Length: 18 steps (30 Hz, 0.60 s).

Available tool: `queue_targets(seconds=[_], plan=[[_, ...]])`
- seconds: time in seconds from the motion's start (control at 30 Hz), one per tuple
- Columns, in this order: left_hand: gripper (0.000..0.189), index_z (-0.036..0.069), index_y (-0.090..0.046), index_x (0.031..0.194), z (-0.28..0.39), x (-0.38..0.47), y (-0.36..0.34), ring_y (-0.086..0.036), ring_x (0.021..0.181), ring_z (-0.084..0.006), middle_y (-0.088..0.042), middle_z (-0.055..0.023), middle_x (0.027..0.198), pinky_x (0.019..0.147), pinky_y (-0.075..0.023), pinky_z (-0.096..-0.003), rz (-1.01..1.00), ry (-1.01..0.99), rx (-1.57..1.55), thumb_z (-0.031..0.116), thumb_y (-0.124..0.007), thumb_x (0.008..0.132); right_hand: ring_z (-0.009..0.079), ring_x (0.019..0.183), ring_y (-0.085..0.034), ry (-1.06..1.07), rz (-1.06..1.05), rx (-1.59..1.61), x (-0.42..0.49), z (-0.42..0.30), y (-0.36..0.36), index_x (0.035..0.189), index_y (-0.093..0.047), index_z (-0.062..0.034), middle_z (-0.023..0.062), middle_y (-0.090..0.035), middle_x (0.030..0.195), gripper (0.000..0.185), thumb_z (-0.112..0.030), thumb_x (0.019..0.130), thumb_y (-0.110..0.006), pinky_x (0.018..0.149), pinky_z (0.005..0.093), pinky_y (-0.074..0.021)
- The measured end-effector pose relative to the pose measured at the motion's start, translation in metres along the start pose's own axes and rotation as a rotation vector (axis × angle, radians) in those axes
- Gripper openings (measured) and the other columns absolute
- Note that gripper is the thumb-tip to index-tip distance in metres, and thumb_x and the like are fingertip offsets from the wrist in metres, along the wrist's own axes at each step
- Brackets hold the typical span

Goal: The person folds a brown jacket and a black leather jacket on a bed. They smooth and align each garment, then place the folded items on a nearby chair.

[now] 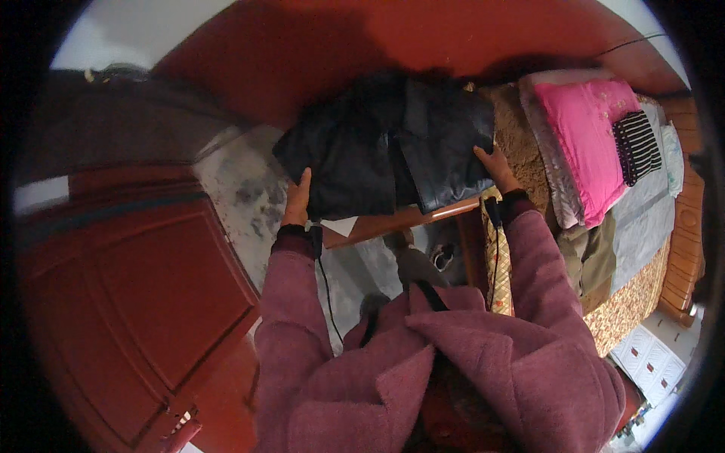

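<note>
A black leather jacket (362, 147) is spread out between my two hands, its front opening facing me. My left hand (298, 198) grips its left side, thumb on top. At the other side my right hand (498, 167) holds the edge, also with the thumb over the leather. The fingers beneath the garment are hidden. Below the jacket's lower edge shows a wooden surface's front edge (408, 222), with a white sheet (340, 226) sticking out from under the jacket.
To the right is a bed with a pink pillow (589, 141), a striped black cloth (637, 147), a brown blanket (512, 124) and an olive garment (589, 255). A red panelled door (170, 289) stands at left. A red wall (430, 34) rises behind the jacket.
</note>
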<state>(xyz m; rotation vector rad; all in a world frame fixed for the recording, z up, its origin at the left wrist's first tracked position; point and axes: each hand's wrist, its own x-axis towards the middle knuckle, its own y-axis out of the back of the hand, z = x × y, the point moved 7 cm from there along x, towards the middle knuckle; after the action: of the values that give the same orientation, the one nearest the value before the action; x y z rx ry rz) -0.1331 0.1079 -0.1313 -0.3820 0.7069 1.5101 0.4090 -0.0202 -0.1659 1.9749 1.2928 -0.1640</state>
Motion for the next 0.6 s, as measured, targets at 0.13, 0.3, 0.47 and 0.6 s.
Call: queue_targets(seconds=[0.13,0.3,0.47,0.6], plan=[[0.081,-0.003,-0.037,0.147,0.007,-0.013,-0.009,-0.049,0.129,-0.0277,-0.047,-0.0141,0.146,0.106,-0.0389,-0.035,0.017,0.028,-0.059,0.051,-0.064,0.093,0.0273,0.103,-0.065,0.051,0.17,-0.131,0.004,0.005,0.007,0.124,-0.057,0.0109,0.0199,-0.068,0.111,0.066,-0.04,0.085,-0.075,0.087,0.0373,-0.0517],[0.083,-0.005,-0.036,0.146,0.008,-0.022,-0.018,-0.047,0.131,-0.0294,-0.046,-0.0166,0.147,0.108,-0.0374,-0.0352,0.032,0.292,-0.12,0.053,-0.062,0.093,0.0356,0.096,-0.068,-0.132,0.094,0.17,0.007,0.021,0.009,0.111,-0.066,0.006,0.0207,-0.071,0.1,0.064,-0.05,0.081,-0.075,0.083,0.041,-0.0522],[0.083,-0.008,-0.033,0.145,-0.016,0.019,-0.005,-0.045,0.133,-0.0329,-0.043,-0.0205,0.148,0.11,-0.0355,-0.0367,0.182,0.071,0.043,0.054,-0.056,0.096,0.0418,0.118,-0.055,-0.152,0.299,-0.445,-0.005,0.007,-0.001,0.139,-0.042,0.0047,0.0289,-0.052,0.134,0.083,-0.055,0.086,-0.067,0.099,0.0486,-0.0447],[0.078,-0.008,-0.033,0.145,-0.033,0.016,0.01,-0.047,0.131,-0.0334,-0.045,-0.0219,0.146,0.109,-0.0364,-0.0378,0.155,-0.134,0.053,0.053,-0.049,0.1,0.0413,0.113,-0.054,0.176,0.828,-0.759,-0.086,-0.057,0.013,0.128,-0.051,-0.0027,0.022,-0.057,0.119,0.052,-0.037,0.091,-0.064,0.093,0.0456,-0.0457]])
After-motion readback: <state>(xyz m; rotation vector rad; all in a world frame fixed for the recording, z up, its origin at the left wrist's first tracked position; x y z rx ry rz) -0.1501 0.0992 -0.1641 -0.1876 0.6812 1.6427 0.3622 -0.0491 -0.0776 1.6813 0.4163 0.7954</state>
